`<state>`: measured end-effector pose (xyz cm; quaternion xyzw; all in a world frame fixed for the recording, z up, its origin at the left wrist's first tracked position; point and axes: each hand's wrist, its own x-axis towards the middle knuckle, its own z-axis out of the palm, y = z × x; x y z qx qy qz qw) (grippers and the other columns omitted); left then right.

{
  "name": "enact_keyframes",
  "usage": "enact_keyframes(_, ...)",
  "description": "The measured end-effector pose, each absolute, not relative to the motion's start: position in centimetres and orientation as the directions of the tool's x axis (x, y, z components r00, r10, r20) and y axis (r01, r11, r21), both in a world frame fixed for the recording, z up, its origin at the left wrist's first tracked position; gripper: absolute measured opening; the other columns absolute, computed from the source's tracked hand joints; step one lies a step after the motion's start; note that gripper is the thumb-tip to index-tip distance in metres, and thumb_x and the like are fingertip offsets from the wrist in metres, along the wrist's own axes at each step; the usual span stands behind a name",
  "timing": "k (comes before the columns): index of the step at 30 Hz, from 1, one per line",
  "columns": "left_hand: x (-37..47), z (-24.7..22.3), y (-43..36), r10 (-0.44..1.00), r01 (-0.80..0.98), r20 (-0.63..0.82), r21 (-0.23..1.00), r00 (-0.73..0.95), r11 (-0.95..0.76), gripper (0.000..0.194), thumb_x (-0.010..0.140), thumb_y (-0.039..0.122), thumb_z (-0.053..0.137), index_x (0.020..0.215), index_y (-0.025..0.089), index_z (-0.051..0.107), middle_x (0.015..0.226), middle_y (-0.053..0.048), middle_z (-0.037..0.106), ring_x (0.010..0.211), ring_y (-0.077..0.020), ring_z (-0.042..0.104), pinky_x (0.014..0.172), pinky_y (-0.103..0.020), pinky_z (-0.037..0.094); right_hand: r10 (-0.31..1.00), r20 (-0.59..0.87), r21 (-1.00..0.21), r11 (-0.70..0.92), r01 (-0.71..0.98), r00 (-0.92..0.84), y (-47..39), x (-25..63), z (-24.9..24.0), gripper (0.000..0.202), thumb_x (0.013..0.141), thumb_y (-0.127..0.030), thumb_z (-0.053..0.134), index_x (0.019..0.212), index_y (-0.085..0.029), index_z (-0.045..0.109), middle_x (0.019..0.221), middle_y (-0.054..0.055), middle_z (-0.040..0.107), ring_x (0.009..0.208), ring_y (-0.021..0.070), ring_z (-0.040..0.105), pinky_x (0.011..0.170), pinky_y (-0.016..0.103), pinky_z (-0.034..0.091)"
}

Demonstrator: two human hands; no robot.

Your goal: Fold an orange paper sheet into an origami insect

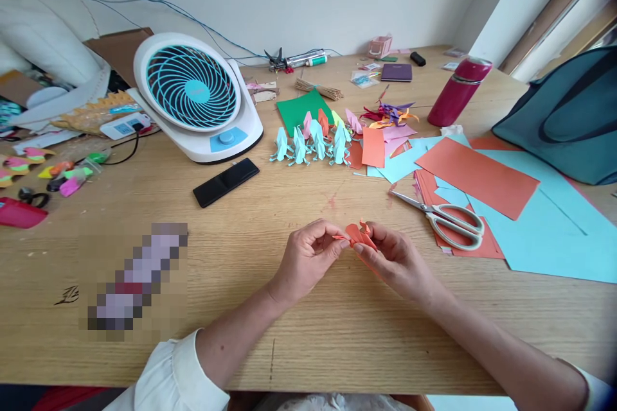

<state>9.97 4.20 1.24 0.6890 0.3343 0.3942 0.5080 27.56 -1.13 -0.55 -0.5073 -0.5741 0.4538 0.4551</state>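
Note:
Between my hands, just above the wooden table [231, 340], is a small orange folded-paper figure [357, 235]. My left hand [313, 250] pinches its left end between thumb and fingers. On the other side, my right hand [393, 257] grips the right end, fingertips around the folds. Part of the paper is hidden behind the fingers. Farther back stand several light-blue folded-paper figures [317, 140], with a few pink, orange and yellow-green ones behind them. Scissors [456, 223] with white handles lie on orange paper to the right of my right hand.
A white fan [193, 96] stands at the back left, a black phone [226, 182] before it. Orange sheets [477, 173] and light-blue sheets [544, 244] spread over the right side. Beyond them are a magenta flask [457, 93] and a teal bag [563, 115].

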Motion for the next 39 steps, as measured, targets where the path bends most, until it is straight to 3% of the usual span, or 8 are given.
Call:
enact_keyframes(7, 10.5, 0.3, 3.3, 0.918, -0.023, -0.004, 1.0, 0.397, 0.014, 0.018, 0.085, 0.033, 0.068, 0.084, 0.015, 0.065, 0.073, 0.001, 0.062, 0.059, -0.0085, 0.05, 0.052, -0.019, 0.048, 0.99, 0.135, -0.924, 0.141, 0.355, -0.042, -1.3, 27.0, 0.3, 0.022, 0.094, -0.03, 0.053, 0.076, -0.02, 0.047, 0.071, -0.004, 0.042, 0.065, 0.0122, 0.039, 0.062, 0.026, 0.032)
enact_keyframes(14, 10.9, 0.0, 3.0, 0.924, -0.153, -0.119, 0.971, 0.362, 0.184, 0.019, 0.082, 0.031, 0.071, 0.086, 0.014, 0.065, 0.075, 0.0, 0.063, 0.058, -0.0067, 0.051, 0.052, -0.017, 0.048, 0.995, 0.093, -0.921, 0.101, 0.377, -0.038, -1.2, 26.6, 0.1, 0.022, 0.09, -0.03, 0.056, 0.073, -0.021, 0.046, 0.069, -0.003, 0.043, 0.064, 0.013, 0.04, 0.06, 0.026, 0.032)
enact_keyframes(19, 11.0, -0.2, 2.9, 0.912, -0.141, -0.172, 0.961, 0.373, 0.239, 0.023, 0.081, 0.034, 0.072, 0.086, 0.013, 0.064, 0.073, 0.0, 0.064, 0.06, -0.0076, 0.056, 0.054, -0.017, 0.048, 1.0, -0.029, -0.948, -0.028, 0.318, 0.002, -1.1, 26.4, -0.2, 0.03, 0.085, -0.041, 0.064, 0.071, -0.021, 0.045, 0.068, -0.002, 0.047, 0.063, 0.0136, 0.042, 0.057, 0.026, 0.032)
enact_keyframes(25, 10.9, -0.1, 3.0, 0.907, -0.124, -0.153, 0.968, 0.392, 0.217, 0.026, 0.083, 0.038, 0.07, 0.083, 0.012, 0.064, 0.07, 0.001, 0.06, 0.061, -0.0075, 0.053, 0.052, -0.016, 0.047, 1.0, 0.022, -0.918, 0.013, 0.396, 0.019, -1.2, 26.6, -0.2, 0.027, 0.086, -0.035, 0.06, 0.069, -0.02, 0.045, 0.064, -0.004, 0.04, 0.059, 0.0115, 0.036, 0.055, 0.026, 0.028)
enact_keyframes(30, 11.1, -0.3, 3.0, 0.906, -0.143, -0.191, 0.955, 0.378, 0.261, 0.023, 0.082, 0.035, 0.068, 0.082, 0.013, 0.063, 0.073, 0.001, 0.057, 0.061, -0.0074, 0.049, 0.051, -0.016, 0.048, 0.999, -0.036, -0.915, -0.034, 0.402, 0.003, -1.1, 26.6, 0.0, 0.021, 0.085, -0.033, 0.058, 0.073, -0.02, 0.049, 0.066, -0.003, 0.044, 0.061, 0.0123, 0.037, 0.055, 0.026, 0.029)
enact_keyframes(35, 11.0, -0.3, 3.0, 0.875, -0.076, -0.237, 0.953, 0.421, 0.294, 0.02, 0.079, 0.031, 0.071, 0.087, 0.014, 0.064, 0.08, -0.002, 0.063, 0.07, -0.0098, 0.056, 0.056, -0.018, 0.052, 0.999, 0.041, -0.872, 0.038, 0.488, -0.006, -1.2, 26.6, 0.1, 0.03, 0.088, -0.035, 0.057, 0.068, -0.021, 0.039, 0.062, -0.005, 0.039, 0.058, 0.0111, 0.035, 0.054, 0.026, 0.027)
enact_keyframes(39, 10.9, -0.1, 3.0, 0.855, -0.081, -0.222, 0.953, 0.469, 0.292, 0.02, 0.08, 0.03, 0.07, 0.089, 0.013, 0.065, 0.085, -0.004, 0.066, 0.074, -0.0111, 0.06, 0.059, -0.018, 0.051, 0.998, 0.056, -0.886, 0.064, 0.459, -0.03, -1.3, 26.6, 0.3, 0.031, 0.089, -0.036, 0.057, 0.068, -0.021, 0.039, 0.063, -0.005, 0.04, 0.059, 0.0112, 0.036, 0.055, 0.026, 0.028)
